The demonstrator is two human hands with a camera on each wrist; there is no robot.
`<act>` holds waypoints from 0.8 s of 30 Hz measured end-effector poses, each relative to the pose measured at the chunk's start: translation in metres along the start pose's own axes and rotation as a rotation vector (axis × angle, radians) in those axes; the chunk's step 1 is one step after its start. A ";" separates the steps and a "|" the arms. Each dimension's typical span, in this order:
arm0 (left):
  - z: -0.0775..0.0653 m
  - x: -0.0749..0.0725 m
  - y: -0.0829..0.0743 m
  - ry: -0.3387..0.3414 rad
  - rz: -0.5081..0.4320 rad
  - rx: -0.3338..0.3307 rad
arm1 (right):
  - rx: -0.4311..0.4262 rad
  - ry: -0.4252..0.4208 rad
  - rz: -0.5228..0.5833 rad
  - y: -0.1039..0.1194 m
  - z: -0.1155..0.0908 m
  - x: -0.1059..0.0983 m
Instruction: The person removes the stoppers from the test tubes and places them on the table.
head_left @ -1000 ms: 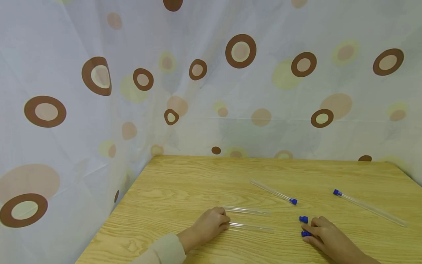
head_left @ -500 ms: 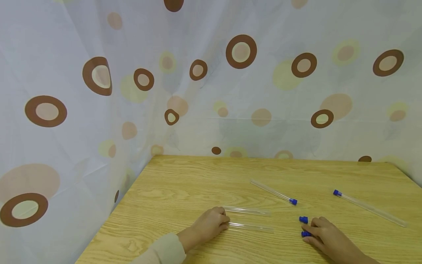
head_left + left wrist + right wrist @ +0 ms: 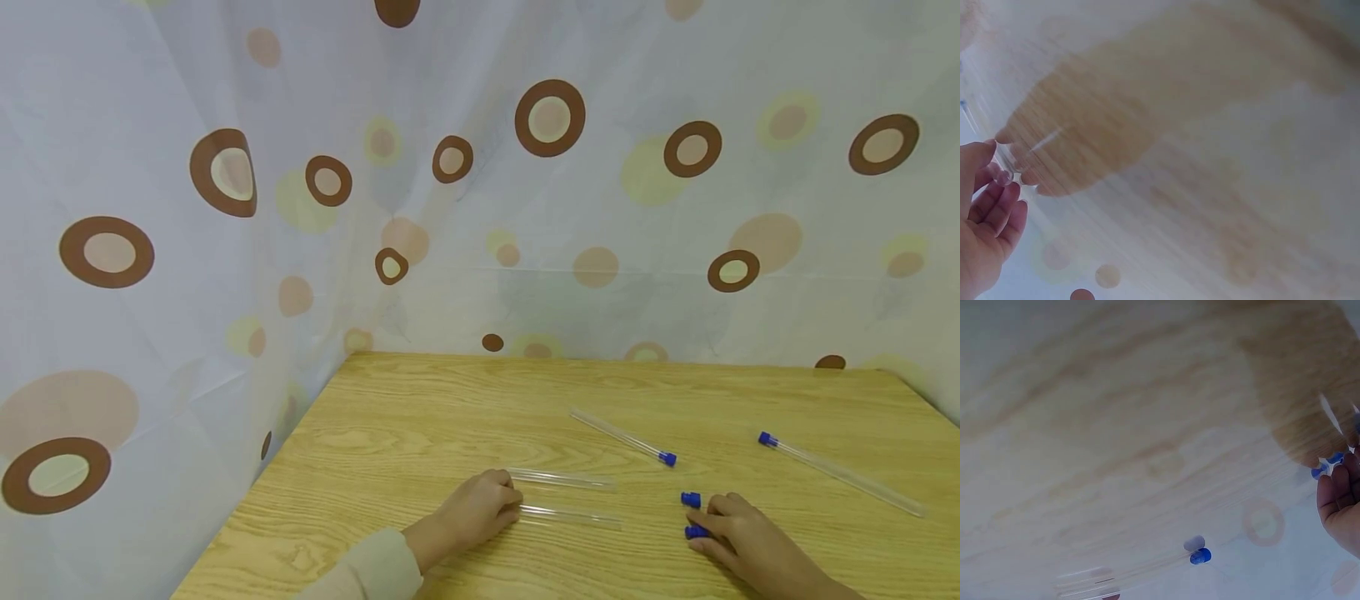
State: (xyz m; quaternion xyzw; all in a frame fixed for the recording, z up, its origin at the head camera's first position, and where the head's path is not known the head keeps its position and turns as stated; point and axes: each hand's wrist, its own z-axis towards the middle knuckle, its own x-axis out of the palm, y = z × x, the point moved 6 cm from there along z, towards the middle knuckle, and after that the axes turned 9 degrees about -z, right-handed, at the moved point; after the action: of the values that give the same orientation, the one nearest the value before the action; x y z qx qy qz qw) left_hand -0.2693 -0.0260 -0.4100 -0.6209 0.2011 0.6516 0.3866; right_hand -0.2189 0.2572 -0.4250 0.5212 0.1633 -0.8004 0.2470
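My left hand (image 3: 480, 504) is low over the table in the head view, pinching the left end of a clear plastic tube (image 3: 573, 517) between thumb and fingers. A second clear tube (image 3: 562, 479) lies just beyond it, its left end at the knuckles. In the left wrist view, the hand (image 3: 988, 212) holds the rounded tube end (image 3: 1005, 177). To the right, my right hand (image 3: 750, 537) has thumb and forefinger around a small blue cap (image 3: 696, 532). Another blue cap (image 3: 691, 499) lies just beyond those fingertips. The right wrist view catches only part of the right hand (image 3: 1341, 503).
Farther back on the wooden table (image 3: 420, 400), a clear tube (image 3: 618, 435) has a blue cap on its right end. At the right lies another capped tube (image 3: 847, 477), its cap at the left end. A patterned curtain (image 3: 480, 208) stands behind and at the left.
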 end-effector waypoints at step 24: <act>0.004 -0.005 0.002 -0.060 -0.102 0.010 | 0.012 0.058 0.045 -0.005 0.000 -0.002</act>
State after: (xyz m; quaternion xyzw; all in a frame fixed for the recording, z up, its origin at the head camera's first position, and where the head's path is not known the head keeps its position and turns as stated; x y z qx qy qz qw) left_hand -0.2740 -0.0259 -0.4051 -0.6087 0.1608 0.6482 0.4283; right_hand -0.2214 0.2621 -0.4233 0.5493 0.1539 -0.7801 0.2571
